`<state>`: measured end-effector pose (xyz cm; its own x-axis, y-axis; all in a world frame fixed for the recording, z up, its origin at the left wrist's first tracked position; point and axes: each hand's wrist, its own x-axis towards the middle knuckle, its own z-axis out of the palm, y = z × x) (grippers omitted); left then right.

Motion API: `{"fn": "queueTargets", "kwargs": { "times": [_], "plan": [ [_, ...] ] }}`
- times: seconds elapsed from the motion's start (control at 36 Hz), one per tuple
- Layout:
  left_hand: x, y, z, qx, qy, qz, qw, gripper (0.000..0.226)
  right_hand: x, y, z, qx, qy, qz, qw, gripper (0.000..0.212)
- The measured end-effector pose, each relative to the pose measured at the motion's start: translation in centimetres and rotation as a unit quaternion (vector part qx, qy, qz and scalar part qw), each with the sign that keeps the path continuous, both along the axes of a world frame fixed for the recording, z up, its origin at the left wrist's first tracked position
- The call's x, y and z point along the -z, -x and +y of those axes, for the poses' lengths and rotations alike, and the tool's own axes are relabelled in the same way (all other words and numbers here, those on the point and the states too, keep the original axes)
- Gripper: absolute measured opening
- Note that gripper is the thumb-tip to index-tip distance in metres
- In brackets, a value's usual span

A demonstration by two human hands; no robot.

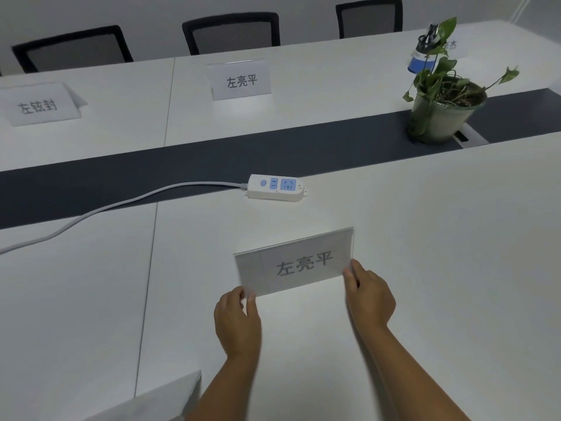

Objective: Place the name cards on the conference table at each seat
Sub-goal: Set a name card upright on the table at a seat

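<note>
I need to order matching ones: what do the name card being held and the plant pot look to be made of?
The name card looks like a clear, glossy acrylic or plastic holder with a white printed paper insert: see-through edges and a transparent margin left of the sheet. Both hands, left hand and right hand, hold its lower corners. The plant pot seems smooth pale plastic, possibly glazed ceramic; the picture leaves that open.

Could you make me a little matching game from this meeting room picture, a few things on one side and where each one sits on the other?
Things:
1. power strip
2. potted plant
3. held name card
4. office chairs

Places:
A. between left hand and right hand, on the near side of the table
B. behind the table's far edge
C. at the edge of the dark centre strip, cord trailing left
D. on the dark strip, right

Pairs: 1-C, 2-D, 3-A, 4-B
</note>
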<state>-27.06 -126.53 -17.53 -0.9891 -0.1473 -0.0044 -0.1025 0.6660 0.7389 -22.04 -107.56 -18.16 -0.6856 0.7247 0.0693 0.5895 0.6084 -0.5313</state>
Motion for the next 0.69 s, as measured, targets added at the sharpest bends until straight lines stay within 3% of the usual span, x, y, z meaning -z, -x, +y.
{"fn": "queueTargets", "kwargs": {
  "times": [0.5, 0.69],
  "plan": [
    [0.48, 0.35, 0.08, -0.004, 0.009, 0.003, 1.0, 0.015, 0.23, 0.15, 0.19, 0.001, 0.022, -0.02, 1.0, 0.031],
    [0.13, -0.17, -0.09, 0.017, 0.007, 0.024, 1.0, 0.014, -0.24, -0.33, -0.08, -0.009, 0.033, 0.041, 0.999, 0.022]
  ]
}}
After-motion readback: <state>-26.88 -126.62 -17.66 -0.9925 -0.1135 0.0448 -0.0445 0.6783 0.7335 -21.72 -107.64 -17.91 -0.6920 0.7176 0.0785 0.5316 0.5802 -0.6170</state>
